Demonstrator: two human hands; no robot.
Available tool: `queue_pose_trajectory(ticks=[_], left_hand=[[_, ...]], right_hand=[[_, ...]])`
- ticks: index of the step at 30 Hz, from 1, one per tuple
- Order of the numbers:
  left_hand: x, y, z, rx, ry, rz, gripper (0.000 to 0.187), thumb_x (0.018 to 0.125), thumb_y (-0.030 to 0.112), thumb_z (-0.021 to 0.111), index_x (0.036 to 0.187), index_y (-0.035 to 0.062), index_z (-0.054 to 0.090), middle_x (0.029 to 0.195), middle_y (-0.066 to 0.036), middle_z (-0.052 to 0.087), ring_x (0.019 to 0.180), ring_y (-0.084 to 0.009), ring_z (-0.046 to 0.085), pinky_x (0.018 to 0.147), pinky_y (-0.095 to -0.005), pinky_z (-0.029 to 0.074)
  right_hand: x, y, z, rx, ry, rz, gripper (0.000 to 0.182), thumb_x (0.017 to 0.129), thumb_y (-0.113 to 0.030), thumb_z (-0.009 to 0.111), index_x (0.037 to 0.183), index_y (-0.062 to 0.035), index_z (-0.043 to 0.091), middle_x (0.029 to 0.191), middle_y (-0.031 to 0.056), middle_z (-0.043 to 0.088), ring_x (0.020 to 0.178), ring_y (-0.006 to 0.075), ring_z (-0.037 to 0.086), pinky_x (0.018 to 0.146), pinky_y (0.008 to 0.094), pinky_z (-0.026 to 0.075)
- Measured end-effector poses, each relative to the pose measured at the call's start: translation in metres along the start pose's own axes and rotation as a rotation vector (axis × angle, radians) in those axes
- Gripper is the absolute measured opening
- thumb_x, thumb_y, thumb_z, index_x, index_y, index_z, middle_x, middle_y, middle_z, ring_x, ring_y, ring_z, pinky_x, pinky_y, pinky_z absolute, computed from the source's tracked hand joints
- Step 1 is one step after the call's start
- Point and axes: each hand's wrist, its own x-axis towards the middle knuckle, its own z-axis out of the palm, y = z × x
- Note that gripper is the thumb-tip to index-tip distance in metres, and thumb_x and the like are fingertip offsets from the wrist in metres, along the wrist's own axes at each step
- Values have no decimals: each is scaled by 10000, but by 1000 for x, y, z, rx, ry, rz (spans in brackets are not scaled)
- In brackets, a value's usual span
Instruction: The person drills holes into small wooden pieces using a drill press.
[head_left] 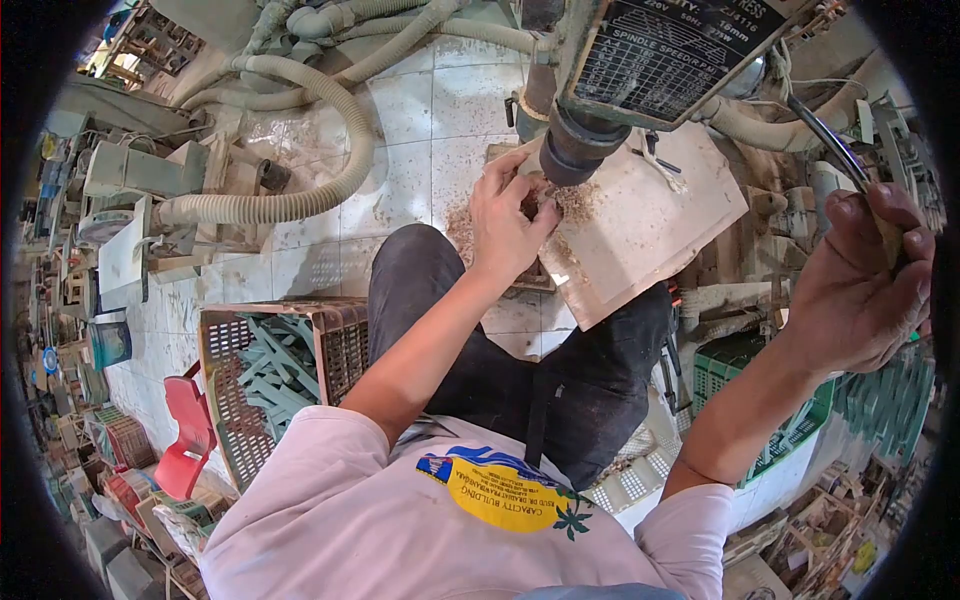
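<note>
A drill press head (670, 60) with a spindle speed label hangs above a pale board (650, 230) strewn with wood shavings. Under the black chuck (582, 145), my left hand (512, 215) is at the board's left edge, fingers curled together around something small that I cannot make out. My right hand (870, 270) is raised at the far right, its fingers wrapped round the end of the metal feed lever (828, 130). A white cord (662, 165) and a dark rod lie on the board's far part.
Ribbed hoses (290, 205) curve across the tiled floor at the upper left. A brown crate (225, 400) of green-grey strips stands by my left leg, near a red chair (186, 435). To the right is a green crate (725, 380).
</note>
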Motion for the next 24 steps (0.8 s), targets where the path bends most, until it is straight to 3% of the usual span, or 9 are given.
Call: queue_pose_trajectory(ticks=[5, 11, 13, 15, 17, 20, 21, 22, 24], left_hand=[[1, 2, 0, 20, 15, 6, 281, 713, 142, 799, 965, 41, 726, 1396, -148, 576, 1242, -374, 548, 1046, -484, 429], [0, -4, 6, -22, 86, 81, 260, 712, 131, 803, 940, 36, 721, 1358, -180, 597, 1188, -381, 590, 994, -492, 471], [-7, -5, 5, -26, 136, 87, 251, 721, 119, 799, 944, 42, 715, 1324, -174, 611, 1166, -379, 598, 974, -488, 480], [-20, 1, -5, -37, 176, 101, 243, 729, 108, 795, 949, 49, 710, 1291, -168, 625, 1145, -377, 606, 953, -485, 489], [-44, 19, -28, 91, 156, 67, 254, 728, 69, 792, 963, 66, 696, 1161, -140, 663, 1121, -347, 613, 925, -467, 490], [-79, 45, -37, 6, -42, 164, 291, 708, 18, 792, 973, 71, 685, 1045, -116, 675, 1033, -312, 642, 865, -430, 503], [-91, 56, -33, -118, -106, 123, 302, 700, 3, 796, 973, 64, 683, 1009, -117, 678, 992, -309, 653, 850, -416, 508], [-98, 65, -28, -243, -185, 80, 313, 692, -12, 800, 972, 57, 681, 973, -119, 681, 951, -305, 663, 835, -403, 513], [-106, 82, -15, -287, -306, 143, 314, 705, -23, 795, 986, 49, 677, 968, -118, 683, 923, -304, 669, 826, -392, 521]], right_hand=[[21, 1, -12, 163, -68, 56, 367, 1123, -213, 345, 1367, -32, 549, 1286, 283, 644, 1136, 359, 680, 1016, 475, 540], [81, 21, 0, -288, 171, 113, 344, 1085, -127, 452, 1381, 27, 535, 1311, 257, 642, 1128, 344, 678, 997, 443, 547], [83, 17, 38, -203, 457, 195, 382, 1028, -75, 557, 1376, 79, 518, 1293, 230, 649, 1072, 321, 686, 970, 429, 558], [45, 23, 45, -277, 442, 215, 252, 1029, -134, 589, 1220, 26, 632, 1162, 148, 691, 910, 214, 684, 796, 324, 552], [-7, 10, 73, -204, 432, 496, 179, 1028, -115, 587, 1147, -34, 695, 1091, 70, 710, 852, 148, 674, 695, 259, 522], [-96, 6, 101, -367, 8, 681, 257, 986, -212, 686, 1146, -12, 679, 989, 100, 686, 866, 174, 664, 754, 313, 541], [-125, 6, 108, -287, -20, 765, 300, 955, -215, 715, 1165, -5, 672, 959, 126, 666, 848, 201, 664, 763, 332, 547], [-145, -2, 112, -197, -28, 878, 278, 959, -144, 715, 1188, 7, 669, 1101, 92, 656, 908, 131, 643, 771, 287, 545], [-185, -10, 112, -176, 80, 960, 222, 973, -126, 708, 1138, 17, 673, 1019, 49, 676, 878, 110, 636, 754, 275, 539]])
